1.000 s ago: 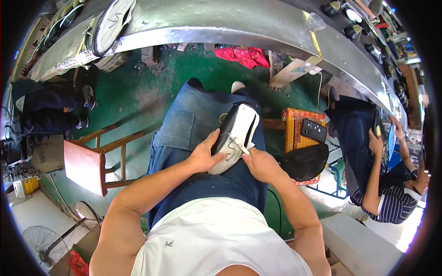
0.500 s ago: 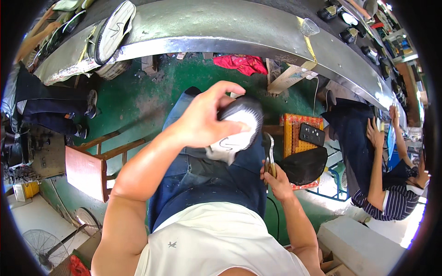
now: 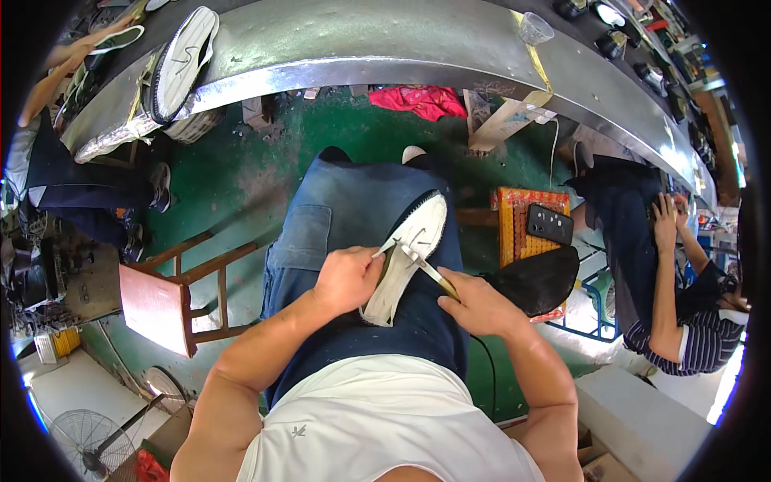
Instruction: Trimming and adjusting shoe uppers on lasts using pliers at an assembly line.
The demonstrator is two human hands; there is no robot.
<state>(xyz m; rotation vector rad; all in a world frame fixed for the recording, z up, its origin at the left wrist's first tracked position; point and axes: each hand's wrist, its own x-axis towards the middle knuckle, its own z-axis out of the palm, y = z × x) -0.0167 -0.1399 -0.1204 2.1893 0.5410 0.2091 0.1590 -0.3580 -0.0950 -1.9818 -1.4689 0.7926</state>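
Note:
A white shoe upper with a dark stitched edge lies lengthwise on my right thigh, toe pointing away. A dark mark runs across its toe part. My left hand is closed at its left side, thumb and fingers pinching the edge of the shoe's opening. My right hand grips a pair of pliers by the yellowish handles. The metal jaws rest against the shoe at the front of its opening; whether they are closed on the material is too small to tell.
Ahead runs a metal bench bearing another white shoe and a clear plastic cup. A wooden stool stands left; at right, a phone lies on an orange beaded seat. Co-workers sit on both sides.
The shoe has come down from my raised left hand onto my thigh and turned opening-up. My right hand has brought the pliers inward to it. My left hand now pinches its edge.

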